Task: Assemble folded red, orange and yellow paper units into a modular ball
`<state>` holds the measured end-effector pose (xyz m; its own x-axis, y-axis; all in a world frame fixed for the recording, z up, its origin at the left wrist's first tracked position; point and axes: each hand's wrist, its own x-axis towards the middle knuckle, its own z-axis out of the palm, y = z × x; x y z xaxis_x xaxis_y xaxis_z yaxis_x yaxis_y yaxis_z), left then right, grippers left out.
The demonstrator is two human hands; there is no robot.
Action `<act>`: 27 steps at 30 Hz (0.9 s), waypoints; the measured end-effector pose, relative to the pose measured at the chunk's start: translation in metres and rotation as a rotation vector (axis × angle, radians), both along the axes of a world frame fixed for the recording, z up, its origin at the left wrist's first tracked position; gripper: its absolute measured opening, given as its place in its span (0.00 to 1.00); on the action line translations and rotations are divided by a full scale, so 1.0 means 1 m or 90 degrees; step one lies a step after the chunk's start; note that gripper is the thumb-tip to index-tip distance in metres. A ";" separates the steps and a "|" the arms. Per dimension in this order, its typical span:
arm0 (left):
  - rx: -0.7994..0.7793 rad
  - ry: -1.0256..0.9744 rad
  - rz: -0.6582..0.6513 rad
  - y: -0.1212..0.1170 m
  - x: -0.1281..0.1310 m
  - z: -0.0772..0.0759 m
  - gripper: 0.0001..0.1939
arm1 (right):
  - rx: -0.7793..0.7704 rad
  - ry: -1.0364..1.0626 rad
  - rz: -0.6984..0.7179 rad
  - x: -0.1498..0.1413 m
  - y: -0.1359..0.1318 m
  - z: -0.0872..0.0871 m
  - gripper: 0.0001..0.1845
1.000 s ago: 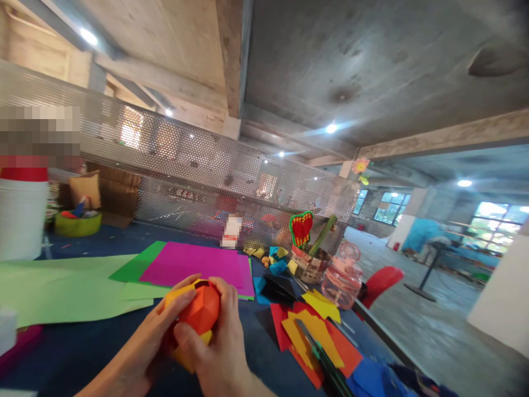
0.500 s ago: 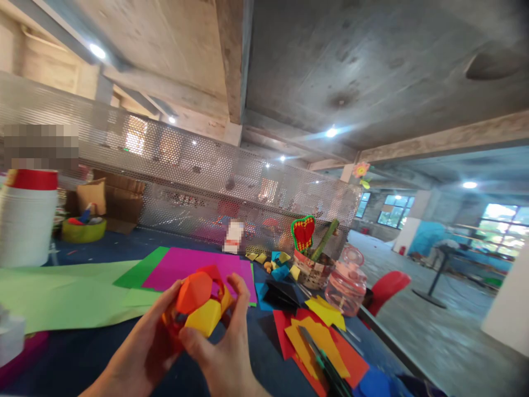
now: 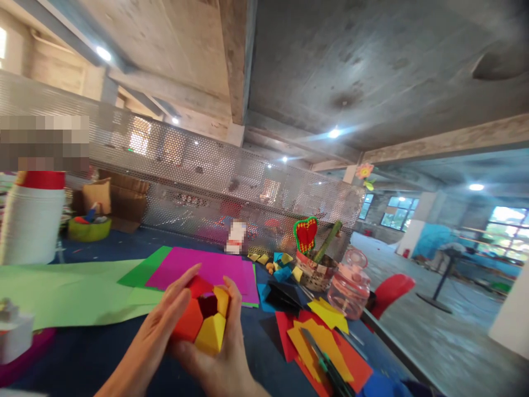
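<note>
Between my two hands is a folded paper ball with red, orange and yellow faces and a dark opening on top. My left hand lies along its left side, fingers straight and pressed to the red and orange faces. My right hand cups it from the right and below, its thumb under the orange and yellow faces. The far side of the ball and some fingertips are hidden. Just beyond the hands lies a magenta paper sheet over green sheets.
To the right, scissors lie on red, orange and yellow papers. Behind them stand a pink clear bottle and a woven basket. A white bottle is at left. A perforated metal screen crosses the back.
The paper ball has turned, so its opening now faces up towards me. My left fingers have straightened along its side. The view has shifted slightly.
</note>
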<state>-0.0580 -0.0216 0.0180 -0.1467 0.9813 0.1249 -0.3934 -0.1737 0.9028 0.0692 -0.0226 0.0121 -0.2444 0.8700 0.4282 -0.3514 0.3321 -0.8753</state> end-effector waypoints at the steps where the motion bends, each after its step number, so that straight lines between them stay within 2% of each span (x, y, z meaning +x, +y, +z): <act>1: 0.000 0.021 -0.010 -0.001 0.001 -0.002 0.32 | 0.012 -0.020 -0.013 0.001 -0.001 -0.003 0.51; 6: 0.020 0.034 -0.014 -0.003 0.008 -0.012 0.29 | 0.072 -0.103 -0.237 0.010 -0.004 -0.022 0.30; 11: 0.029 0.031 -0.018 -0.003 0.017 -0.020 0.28 | 0.045 -0.130 -0.309 0.010 -0.005 -0.030 0.27; 15: 0.065 0.090 0.040 -0.005 0.019 -0.025 0.24 | 0.141 -0.148 -0.322 0.008 -0.007 -0.024 0.23; 18: 0.106 0.149 0.064 -0.008 0.016 -0.029 0.21 | 0.172 -0.139 -0.336 0.007 -0.012 -0.014 0.19; 21: 0.132 0.153 0.071 -0.015 0.017 -0.029 0.20 | 0.196 -0.122 -0.325 0.005 -0.018 -0.008 0.16; 27: 0.169 0.159 0.109 -0.032 0.026 -0.025 0.19 | 0.242 -0.065 -0.293 0.001 -0.019 -0.011 0.14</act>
<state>-0.0320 -0.0537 -0.0066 -0.2381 0.8742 0.4232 -0.1126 -0.4576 0.8820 0.0706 -0.0416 0.0014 0.0640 0.6863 0.7245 -0.0181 0.7266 -0.6868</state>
